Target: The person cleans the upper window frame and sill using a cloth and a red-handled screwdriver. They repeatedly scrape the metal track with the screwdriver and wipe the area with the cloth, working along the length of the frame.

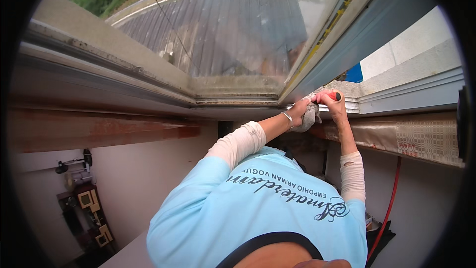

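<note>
At the lower corner of the window frame (317,82), both my hands are close together over the sill track (351,105). My right hand (331,101) is closed around a red-handled tool (336,96) with a dark end; its working tip is hidden, so I cannot tell its kind. Just left of it, my left hand (298,111), with a bracelet at the wrist, is closed on a bunched grey cloth (311,118). The cloth hangs down below the fingers on the inner side of the sill.
A glass pane (223,34) spans the left, with a corrugated roof outside. To the right, a blue object (354,73) lies beyond the opening. Patterned covering (426,139) runs under the sill. A red cord (391,198) hangs at right; a fan (77,176) stands at lower left.
</note>
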